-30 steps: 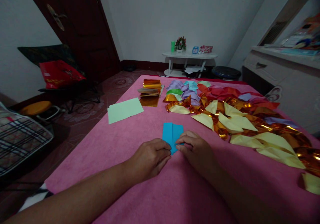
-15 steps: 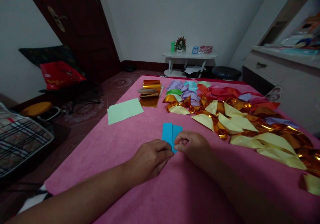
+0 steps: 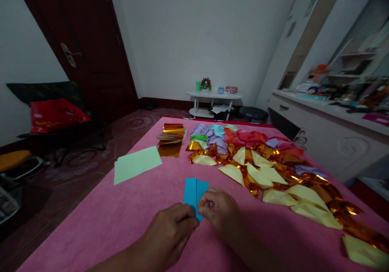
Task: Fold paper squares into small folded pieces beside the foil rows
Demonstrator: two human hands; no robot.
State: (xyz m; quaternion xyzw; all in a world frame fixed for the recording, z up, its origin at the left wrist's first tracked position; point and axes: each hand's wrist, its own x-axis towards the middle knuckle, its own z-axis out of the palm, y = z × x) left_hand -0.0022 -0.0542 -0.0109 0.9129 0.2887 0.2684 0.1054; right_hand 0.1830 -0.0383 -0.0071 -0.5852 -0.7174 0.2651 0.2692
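A blue sheet of paper (image 3: 191, 192), folded into a narrow rectangle with a lengthwise edge down its middle, lies on the pink cloth in front of me. My left hand (image 3: 174, 229) presses its fingers together on the near left corner of the paper. With thumb and forefinger, my right hand (image 3: 217, 209) pinches the paper's near right side. The fingertips of both hands almost meet at the near end, covering part of it.
Pale green sheets (image 3: 138, 164) lie to the left, beside a stack of gold foil paper (image 3: 170, 140). Many folded yellow, gold, red and purple paper pieces (image 3: 263, 171) spread over the right of the pink-covered table (image 3: 100, 211). A white side table (image 3: 214, 95) stands beyond.
The view has tilted up and turned slightly right, so everything sits lower and further left. Both hands stay on the blue paper, whose folds look the same.
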